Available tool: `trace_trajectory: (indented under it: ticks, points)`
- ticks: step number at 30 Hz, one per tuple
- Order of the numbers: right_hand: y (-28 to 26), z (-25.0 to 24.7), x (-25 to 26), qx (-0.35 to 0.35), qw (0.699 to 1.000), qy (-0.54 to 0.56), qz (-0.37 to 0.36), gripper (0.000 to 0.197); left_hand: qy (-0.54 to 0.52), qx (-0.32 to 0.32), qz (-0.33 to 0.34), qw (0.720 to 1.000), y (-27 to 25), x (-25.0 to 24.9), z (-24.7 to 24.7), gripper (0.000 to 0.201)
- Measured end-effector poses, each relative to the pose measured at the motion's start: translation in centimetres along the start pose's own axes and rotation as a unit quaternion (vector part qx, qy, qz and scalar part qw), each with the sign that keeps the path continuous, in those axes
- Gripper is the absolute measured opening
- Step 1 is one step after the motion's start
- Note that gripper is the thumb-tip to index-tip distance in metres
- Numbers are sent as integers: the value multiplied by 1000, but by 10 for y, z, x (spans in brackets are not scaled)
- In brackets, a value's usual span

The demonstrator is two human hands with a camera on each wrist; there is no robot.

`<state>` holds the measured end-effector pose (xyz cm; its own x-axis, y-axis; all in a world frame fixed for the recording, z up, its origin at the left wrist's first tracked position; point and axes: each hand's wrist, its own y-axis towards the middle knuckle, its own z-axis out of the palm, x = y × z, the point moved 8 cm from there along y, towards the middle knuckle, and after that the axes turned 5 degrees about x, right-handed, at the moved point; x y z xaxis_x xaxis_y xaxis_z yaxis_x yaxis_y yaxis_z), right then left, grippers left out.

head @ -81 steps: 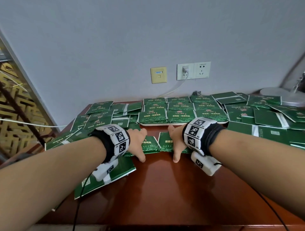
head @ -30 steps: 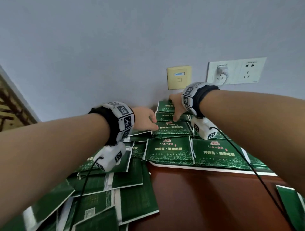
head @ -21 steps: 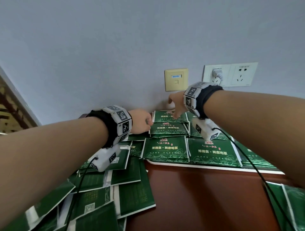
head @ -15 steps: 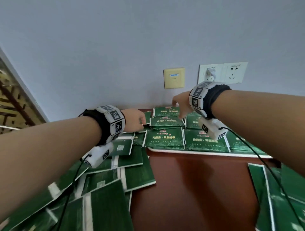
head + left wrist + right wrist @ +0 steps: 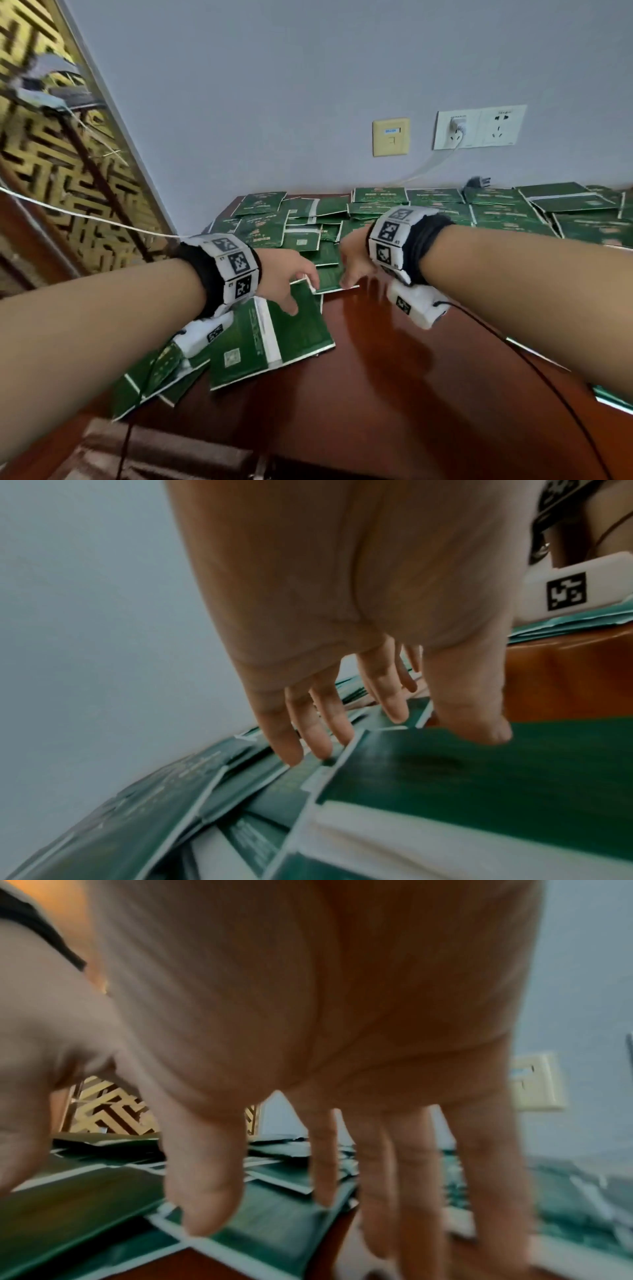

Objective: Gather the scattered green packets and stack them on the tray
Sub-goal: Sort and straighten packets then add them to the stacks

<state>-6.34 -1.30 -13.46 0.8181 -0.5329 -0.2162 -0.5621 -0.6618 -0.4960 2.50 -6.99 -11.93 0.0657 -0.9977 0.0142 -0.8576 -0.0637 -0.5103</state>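
Flat glossy green packets [image 5: 274, 335], white-edged, overlapping under spread left hand [image 5: 286, 274]

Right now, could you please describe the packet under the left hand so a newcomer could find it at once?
Start at the reddish-brown wooden table and look to its left side, where flat green packets pile up. The big green packet lies nearest the table's bare middle, under the left hand. Its broad white stripe and small square code set it apart.
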Motion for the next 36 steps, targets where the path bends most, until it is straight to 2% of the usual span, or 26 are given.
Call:
trace_trajectory:
  ticks: [2,5,9,13,16,19,22,25,30,34,36]
  points:
    - [5,10,8,5,1000,-4,23,57,-2,-6,13,1000,-2,-5,10,64]
    - [0,5,12,-48,998,3,41,27,0,-23,25,999,1,-10,18,61]
    - [-1,5,5,-39,997,47,51,48,0,-45,34,998,5,-9,21,46]
    - [2,4,12,-37,997,48,50,36,-3,-56,37,998,9,-5,19,40]
    - [-1,3,8,-22,996,81,42,40,-6,-69,47,996,10,-7,16,35]
    - [-5,1,5,-37,992,117,29,42,-7,-85,56,995,10,-9,12,30]
    - [0,1,8,-41,994,93,47,48,-2,-94,60,994,9,-10,9,27]
    - [5,-2,8,-36,993,100,48,46,11,-108,62,992,10,-11,4,24]
    - [4,-6,1,-20,997,40,63,45,-26,-116,50,992,5,-6,-4,20]
    - [-18,-13,-20,-61,995,64,45,33,-50,-125,43,990,-3,-2,-15,19]
    - [-26,-11,-42,-59,994,58,76,14,-36,-124,47,991,-7,-1,-20,17]
